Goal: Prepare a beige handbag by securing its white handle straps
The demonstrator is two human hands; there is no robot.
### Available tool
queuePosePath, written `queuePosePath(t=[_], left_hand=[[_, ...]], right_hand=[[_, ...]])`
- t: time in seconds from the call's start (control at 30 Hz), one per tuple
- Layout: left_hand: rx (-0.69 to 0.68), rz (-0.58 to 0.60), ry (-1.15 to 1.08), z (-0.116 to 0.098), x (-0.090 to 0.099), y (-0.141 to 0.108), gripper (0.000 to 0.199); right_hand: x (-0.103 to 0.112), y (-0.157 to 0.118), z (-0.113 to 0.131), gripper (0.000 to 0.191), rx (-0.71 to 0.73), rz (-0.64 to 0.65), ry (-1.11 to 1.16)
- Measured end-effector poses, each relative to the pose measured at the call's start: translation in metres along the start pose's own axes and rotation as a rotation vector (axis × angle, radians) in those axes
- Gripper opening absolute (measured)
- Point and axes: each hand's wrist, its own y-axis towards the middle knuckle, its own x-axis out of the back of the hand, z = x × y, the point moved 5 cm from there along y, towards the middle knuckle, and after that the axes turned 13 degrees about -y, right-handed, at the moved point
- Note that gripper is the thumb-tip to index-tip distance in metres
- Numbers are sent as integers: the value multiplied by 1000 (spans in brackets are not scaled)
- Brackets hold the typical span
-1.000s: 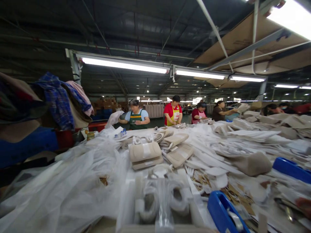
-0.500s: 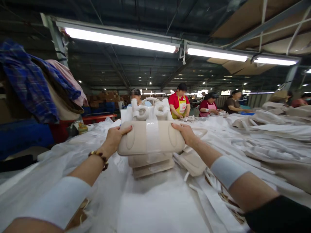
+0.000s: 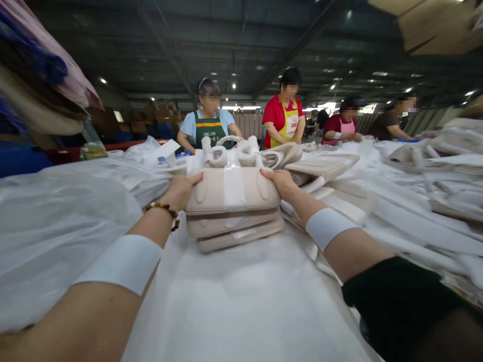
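We hold a beige bag flat on top of two lower bags, in the middle of the worktop. A strip of clear tape runs down its front, between two oval loops. Our left hand grips its left end and our right hand its right end, thumbs on the front near the top edge; our other fingers are mostly hidden. Just behind the bag stand wrapped coils. Under the stack and towards us lies a white sheet. To our right, near the stack, more bags lie in a loose heap; to our left spreads crumpled plastic. Across the worktop we see a person in a green apron and another in a yellow apron.
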Motion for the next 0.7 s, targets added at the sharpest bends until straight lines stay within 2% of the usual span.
queuePosePath(t=[0.13, 0.3, 0.5, 0.6, 0.7], left_hand=[[22, -45, 23, -11, 1, -12, 29], [-16, -5, -36, -30, 1, -30, 31], [-51, 98, -96, -80, 5, -78, 53], [-63, 137, -114, -107, 5, -105, 53], [-80, 149, -129, -133, 4, -115, 51]], right_hand=[[3, -10, 6, 20, 17, -2, 9], [12, -26, 18, 26, 90, -15, 89], [59, -88, 62, 35, 155, -34, 113], [84, -122, 87, 34, 170, -50, 107], [97, -138, 115, 32, 191, -49, 114]])
